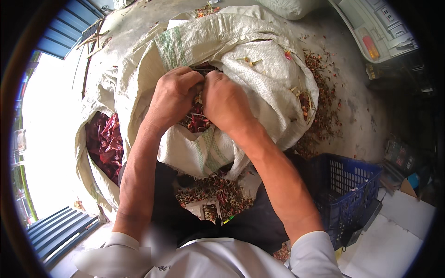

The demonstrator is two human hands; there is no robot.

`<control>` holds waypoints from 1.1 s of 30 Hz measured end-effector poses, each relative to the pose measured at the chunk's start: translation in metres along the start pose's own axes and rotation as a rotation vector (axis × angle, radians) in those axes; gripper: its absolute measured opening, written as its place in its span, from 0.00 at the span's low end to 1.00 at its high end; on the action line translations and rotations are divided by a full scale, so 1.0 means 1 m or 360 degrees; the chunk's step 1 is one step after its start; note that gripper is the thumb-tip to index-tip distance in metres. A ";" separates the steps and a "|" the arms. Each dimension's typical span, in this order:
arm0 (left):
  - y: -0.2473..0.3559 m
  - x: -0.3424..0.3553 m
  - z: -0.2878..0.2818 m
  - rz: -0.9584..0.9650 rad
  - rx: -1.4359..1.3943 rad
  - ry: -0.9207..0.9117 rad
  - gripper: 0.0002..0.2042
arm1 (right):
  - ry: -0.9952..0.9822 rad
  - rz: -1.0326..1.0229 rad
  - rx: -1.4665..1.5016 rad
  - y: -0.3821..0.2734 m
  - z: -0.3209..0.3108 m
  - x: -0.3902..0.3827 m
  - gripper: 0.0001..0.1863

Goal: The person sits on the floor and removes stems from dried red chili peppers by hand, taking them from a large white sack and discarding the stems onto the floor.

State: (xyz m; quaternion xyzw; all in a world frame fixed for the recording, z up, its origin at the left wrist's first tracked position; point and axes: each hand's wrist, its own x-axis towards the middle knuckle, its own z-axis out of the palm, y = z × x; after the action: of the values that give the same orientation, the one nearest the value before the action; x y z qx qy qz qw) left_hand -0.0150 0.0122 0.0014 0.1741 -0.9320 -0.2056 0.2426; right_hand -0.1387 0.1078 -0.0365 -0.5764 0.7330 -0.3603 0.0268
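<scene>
Upper left of the frame: blue corrugated panel (69,28); lower left, blue slatted panel (62,234). Left of centre, smaller woven sack (89,180), mouth gaping, dark red dried chilies (104,146) within. Across the centre and upper middle, large white woven sack (206,32) with green stripes, cloth bunched in folds around the opening.

Over that opening, middle of the frame: left hand (174,95), knuckles up, fingers curled inward and together, tips hidden. Right of it and below, stemmed red chilies (197,123) inside the large sack. Next, very near the left hand: right hand (225,99), back upward, fingers folded under, tips hidden. Clamped on a chili or not: cannot tell for either.

Lower centre: dark trousers (167,199), loose chilies and stems (232,190) strewn between the legs. Right of centre, red-brown litter (327,88) beside the large sack. Lower right: blue plastic crate (343,211), lattice sides. Upper right: pale vehicle rear (366,18), red-orange lamp (370,46).
</scene>
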 end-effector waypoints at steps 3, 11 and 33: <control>0.011 -0.001 0.003 -0.0174 -0.0064 0.0105 0.06 | 0.0074 0.0330 0.0386 0.000 -0.004 0.007 0.07; -0.003 -0.009 -0.018 -0.0830 -0.0845 0.0201 0.06 | 0.0338 0.0219 0.0754 -0.018 -0.012 0.019 0.09; -0.043 -0.032 -0.013 -0.0345 -0.0118 -0.0677 0.17 | -0.0298 -0.0058 -0.0345 0.003 -0.005 0.017 0.03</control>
State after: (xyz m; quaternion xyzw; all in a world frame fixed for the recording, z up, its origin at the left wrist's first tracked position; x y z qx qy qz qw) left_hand 0.0279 -0.0150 -0.0205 0.2168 -0.9298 -0.2964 0.0237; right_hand -0.1493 0.0960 -0.0280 -0.6202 0.7513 -0.2241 0.0260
